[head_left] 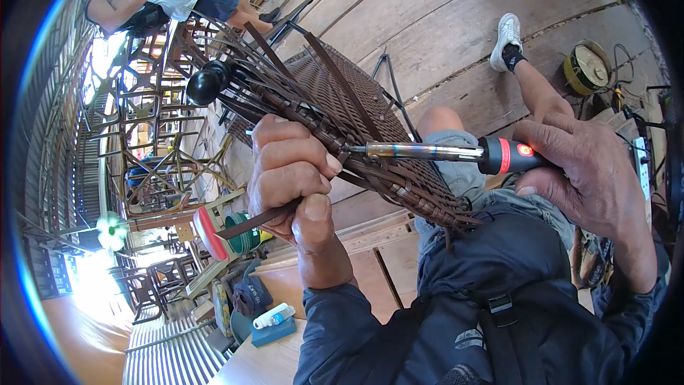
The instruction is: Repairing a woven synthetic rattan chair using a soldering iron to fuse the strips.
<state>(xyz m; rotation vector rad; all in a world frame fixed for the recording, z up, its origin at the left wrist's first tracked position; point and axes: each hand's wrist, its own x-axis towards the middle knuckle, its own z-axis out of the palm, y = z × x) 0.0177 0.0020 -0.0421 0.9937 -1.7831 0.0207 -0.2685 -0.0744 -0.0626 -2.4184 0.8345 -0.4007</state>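
Dark jacket [520, 249] nearest, below the woven brown furniture piece [324, 93]. Right hand [588, 171], right of the piece, grasping a soldering iron [456, 152] by its black handle, red light [525, 150] lit; iron tip at the piece's wrapped edge, seemingly touching. Left hand [292, 175] clenched at the piece's left side, flat brown strip [256, 222] gripped in it. Glossy black knob [208, 83] at the piece's upper-left end.

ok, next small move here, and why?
I'd maybe nudge the soldering iron slightly along the wrapped bar: the right hand has the iron's tip right at the bar, and the left hand grips a brown strip close by.
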